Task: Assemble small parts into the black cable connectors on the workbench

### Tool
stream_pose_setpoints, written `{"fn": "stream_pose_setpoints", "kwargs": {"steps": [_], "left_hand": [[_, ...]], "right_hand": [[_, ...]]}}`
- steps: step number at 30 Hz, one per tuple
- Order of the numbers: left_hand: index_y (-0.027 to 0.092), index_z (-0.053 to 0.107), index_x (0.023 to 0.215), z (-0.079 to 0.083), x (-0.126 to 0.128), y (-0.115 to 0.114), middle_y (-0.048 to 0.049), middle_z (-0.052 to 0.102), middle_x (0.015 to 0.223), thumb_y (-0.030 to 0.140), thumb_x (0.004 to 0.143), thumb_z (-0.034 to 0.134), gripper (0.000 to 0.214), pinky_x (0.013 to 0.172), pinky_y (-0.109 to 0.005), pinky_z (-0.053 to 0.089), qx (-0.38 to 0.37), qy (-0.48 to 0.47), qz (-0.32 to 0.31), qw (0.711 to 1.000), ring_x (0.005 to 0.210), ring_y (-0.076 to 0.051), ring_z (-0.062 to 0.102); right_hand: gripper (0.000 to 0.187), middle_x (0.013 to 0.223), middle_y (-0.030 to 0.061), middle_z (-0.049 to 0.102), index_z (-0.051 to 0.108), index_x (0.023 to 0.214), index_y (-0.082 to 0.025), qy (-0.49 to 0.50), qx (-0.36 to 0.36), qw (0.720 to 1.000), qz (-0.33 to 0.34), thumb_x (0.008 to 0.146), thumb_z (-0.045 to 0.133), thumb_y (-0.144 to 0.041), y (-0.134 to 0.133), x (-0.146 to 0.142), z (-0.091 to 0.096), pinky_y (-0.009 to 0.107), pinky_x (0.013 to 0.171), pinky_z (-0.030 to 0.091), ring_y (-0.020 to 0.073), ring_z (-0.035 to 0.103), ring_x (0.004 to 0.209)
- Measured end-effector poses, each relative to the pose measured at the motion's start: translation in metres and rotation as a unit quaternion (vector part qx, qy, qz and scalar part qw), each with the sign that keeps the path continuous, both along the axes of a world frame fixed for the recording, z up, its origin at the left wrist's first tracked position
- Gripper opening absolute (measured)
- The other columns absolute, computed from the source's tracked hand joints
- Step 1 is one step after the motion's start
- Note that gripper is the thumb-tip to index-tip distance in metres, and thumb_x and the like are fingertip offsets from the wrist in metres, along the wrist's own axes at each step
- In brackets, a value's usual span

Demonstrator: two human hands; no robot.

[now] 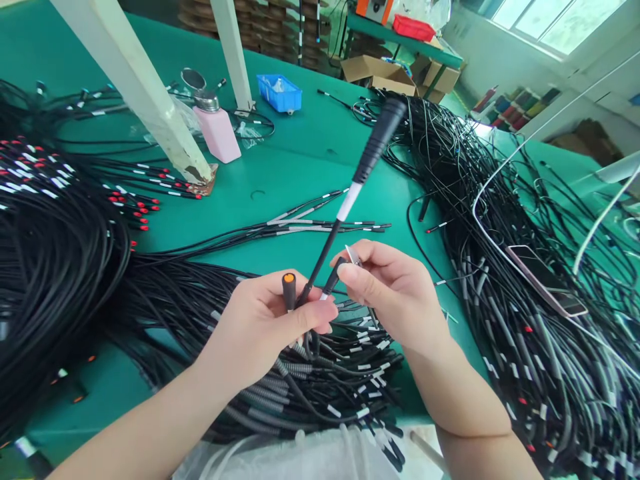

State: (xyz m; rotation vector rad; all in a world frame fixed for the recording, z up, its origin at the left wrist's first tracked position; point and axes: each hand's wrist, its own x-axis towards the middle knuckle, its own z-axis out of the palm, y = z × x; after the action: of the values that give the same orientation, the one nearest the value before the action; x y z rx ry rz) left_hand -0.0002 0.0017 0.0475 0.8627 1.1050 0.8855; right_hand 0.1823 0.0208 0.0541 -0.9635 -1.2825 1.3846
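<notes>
My left hand (273, 320) is closed around black cables, gripping a short black connector with an orange end (289, 288) and a long cable whose black ribbed connector (379, 139) sticks up and away, with a white sleeve (349, 201) below it. My right hand (395, 290) pinches another black cable end (334, 277) next to it and also holds a small metal tool (353, 256) between its fingers. Both hands hover over a bundle of black cables with white labels (345, 373) on the green table (280, 180).
Large piles of black cables lie left (55, 267) and right (525, 287). A pink dispenser bottle (216, 130), a blue tray (280, 92) and white frame legs (140, 93) stand at the back. A phone (547, 280) rests on the right pile.
</notes>
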Motion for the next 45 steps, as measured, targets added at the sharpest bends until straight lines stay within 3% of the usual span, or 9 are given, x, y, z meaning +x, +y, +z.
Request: {"fn": "stream_pose_setpoints", "kwargs": {"steps": [2,5,11,15,21,31,38,41,45], "left_hand": [[0.021,0.077,0.064,-0.001,0.0,0.001,0.0024,0.07,0.051,0.025,0.067,0.095,0.019,0.043,-0.017,0.038,-0.008,-0.003,0.016,1.0,0.045,-0.01,0.055],[0.021,0.079,0.067,-0.003,-0.002,0.002,0.0017,0.071,0.05,0.03,0.072,0.093,0.017,0.044,-0.018,0.043,0.001,-0.017,0.036,0.999,0.045,-0.01,0.056],[0.022,0.08,0.067,-0.003,-0.002,0.003,0.0019,0.071,0.05,0.03,0.075,0.091,0.016,0.046,-0.017,0.046,0.018,-0.035,0.049,0.998,0.046,-0.01,0.057],[0.022,0.08,0.068,-0.005,-0.003,0.002,0.0022,0.072,0.051,0.032,0.076,0.091,0.016,0.045,-0.016,0.045,0.023,-0.041,0.046,0.998,0.045,-0.009,0.056],[0.024,0.08,0.069,-0.008,-0.006,0.001,0.0026,0.074,0.053,0.032,0.078,0.091,0.016,0.046,-0.016,0.046,0.018,-0.051,0.028,0.998,0.048,-0.009,0.06],[0.025,0.079,0.063,-0.006,-0.005,0.001,0.0036,0.071,0.051,0.026,0.072,0.091,0.015,0.046,-0.017,0.043,0.013,-0.025,0.038,0.999,0.048,-0.01,0.06],[0.024,0.079,0.063,-0.007,-0.004,0.001,0.0026,0.071,0.051,0.028,0.072,0.09,0.015,0.046,-0.019,0.044,0.024,-0.012,0.032,0.999,0.047,-0.011,0.059],[0.024,0.079,0.063,-0.005,-0.003,0.0,0.0022,0.07,0.051,0.028,0.072,0.09,0.015,0.046,-0.02,0.044,0.027,-0.01,0.037,0.999,0.048,-0.012,0.06],[0.024,0.078,0.063,-0.004,-0.004,0.0,0.002,0.07,0.051,0.029,0.073,0.09,0.016,0.047,-0.021,0.043,0.023,-0.012,0.041,0.999,0.047,-0.012,0.058]], "right_hand": [[0.011,0.071,-0.004,0.061,0.08,0.1,-0.023,-0.079,0.079,0.993,-0.042,0.101,0.073,-0.032,-0.003,0.002,-0.002,0.026,0.053,0.046,0.01,0.051,0.058],[0.022,0.083,-0.002,0.068,0.08,0.115,-0.026,-0.179,0.204,0.957,-0.104,0.104,0.065,-0.015,-0.009,0.004,-0.003,0.028,0.066,0.053,0.0123,0.061,0.072],[0.017,0.089,-0.0018,0.072,0.071,0.099,-0.024,-0.243,0.283,0.919,-0.125,0.097,0.071,-0.007,-0.017,0.001,0.002,0.026,0.063,0.054,0.0125,0.067,0.075],[0.016,0.087,-0.0017,0.072,0.069,0.096,-0.023,-0.262,0.296,0.911,-0.115,0.098,0.069,-0.006,-0.016,-0.001,0.003,0.025,0.061,0.053,0.0122,0.067,0.073],[0.015,0.087,-0.0018,0.073,0.07,0.098,-0.025,-0.249,0.285,0.913,-0.153,0.099,0.07,-0.01,-0.013,0.002,0.0,0.027,0.062,0.054,0.0138,0.066,0.073],[0.014,0.084,-0.0012,0.073,0.069,0.094,-0.021,-0.288,0.307,0.894,-0.157,0.099,0.068,-0.008,-0.013,0.002,0.004,0.026,0.061,0.052,0.0118,0.065,0.071],[0.012,0.082,-0.0038,0.071,0.069,0.094,-0.022,-0.254,0.265,0.923,-0.112,0.099,0.07,-0.011,-0.015,0.006,0.005,0.024,0.057,0.049,0.0099,0.061,0.066],[0.013,0.085,-0.0022,0.072,0.069,0.096,-0.023,-0.247,0.279,0.919,-0.131,0.098,0.069,-0.01,-0.014,0.005,0.005,0.026,0.059,0.052,0.0118,0.063,0.07],[0.013,0.082,-0.0021,0.072,0.068,0.094,-0.023,-0.251,0.269,0.925,-0.097,0.097,0.07,-0.01,-0.013,0.004,0.004,0.026,0.056,0.051,0.0117,0.062,0.066]]}}
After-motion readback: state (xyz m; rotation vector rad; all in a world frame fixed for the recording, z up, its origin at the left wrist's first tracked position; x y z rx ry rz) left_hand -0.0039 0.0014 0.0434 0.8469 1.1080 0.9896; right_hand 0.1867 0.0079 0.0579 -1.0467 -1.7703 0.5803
